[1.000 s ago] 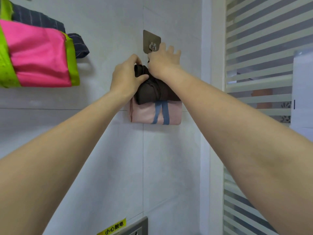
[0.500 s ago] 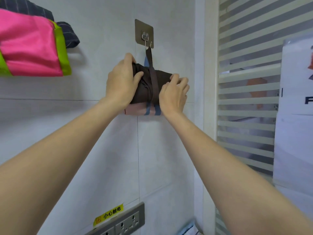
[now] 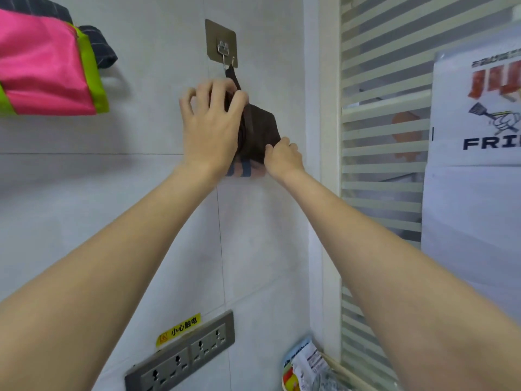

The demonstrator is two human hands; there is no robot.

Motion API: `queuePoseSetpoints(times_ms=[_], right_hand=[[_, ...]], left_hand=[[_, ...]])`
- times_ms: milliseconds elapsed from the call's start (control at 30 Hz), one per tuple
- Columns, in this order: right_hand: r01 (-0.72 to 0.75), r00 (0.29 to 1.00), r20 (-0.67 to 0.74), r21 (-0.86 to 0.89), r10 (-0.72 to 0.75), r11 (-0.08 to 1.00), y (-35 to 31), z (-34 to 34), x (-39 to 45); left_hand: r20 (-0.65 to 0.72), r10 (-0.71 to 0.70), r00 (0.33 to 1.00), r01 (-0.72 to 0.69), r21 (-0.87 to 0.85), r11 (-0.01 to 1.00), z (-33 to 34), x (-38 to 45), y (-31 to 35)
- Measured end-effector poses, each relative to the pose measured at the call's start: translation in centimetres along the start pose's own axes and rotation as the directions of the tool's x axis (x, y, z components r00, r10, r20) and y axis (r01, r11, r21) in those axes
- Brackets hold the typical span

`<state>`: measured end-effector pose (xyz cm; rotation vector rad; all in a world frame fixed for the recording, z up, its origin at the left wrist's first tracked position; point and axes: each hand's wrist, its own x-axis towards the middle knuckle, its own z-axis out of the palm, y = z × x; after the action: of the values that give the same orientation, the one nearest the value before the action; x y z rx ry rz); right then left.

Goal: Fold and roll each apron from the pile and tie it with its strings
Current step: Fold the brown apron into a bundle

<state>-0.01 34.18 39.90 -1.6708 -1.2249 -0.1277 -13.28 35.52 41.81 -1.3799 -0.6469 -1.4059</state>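
Left hand (image 3: 210, 128) grips brown apron roll (image 3: 260, 131) at its 9 o'clock side, fingers curled over top edge. Right hand (image 3: 283, 159) pinches roll's lower corner at 5 o'clock, fingers curled on fabric. Roll hangs against tiled wall (image 3: 141, 193) by dark strap (image 3: 233, 76) from adhesive hook (image 3: 222, 43) at its 12 o'clock. Pink roll (image 3: 242, 170) with blue straps peeks out at 6 o'clock, mostly hidden. Pink-and-green bundle (image 3: 48, 69) well apart at 9 o'clock. Socket strip (image 3: 180, 354) low at 6 o'clock. Striped glass panel (image 3: 380, 108) at 3 o'clock.
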Motion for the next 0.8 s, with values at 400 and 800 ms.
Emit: queuePoseSetpoints(times_ms=[400, 800], right_hand=[[-0.013, 0.88, 0.451, -0.286, 0.147, 0.958, 13.9, -7.2, -16.5], [-0.402, 0.462, 0.444, -0.667, 0.768, 0.628, 33.9, -18.6, -44.7]], left_hand=[[0.293, 0.108, 0.95, 0.098, -0.606, 0.789, -8.2, -13.4, 17.4], [0.451, 0.848, 0.277, 0.261, -0.885, 0.386, -28.8, -28.9, 36.9]])
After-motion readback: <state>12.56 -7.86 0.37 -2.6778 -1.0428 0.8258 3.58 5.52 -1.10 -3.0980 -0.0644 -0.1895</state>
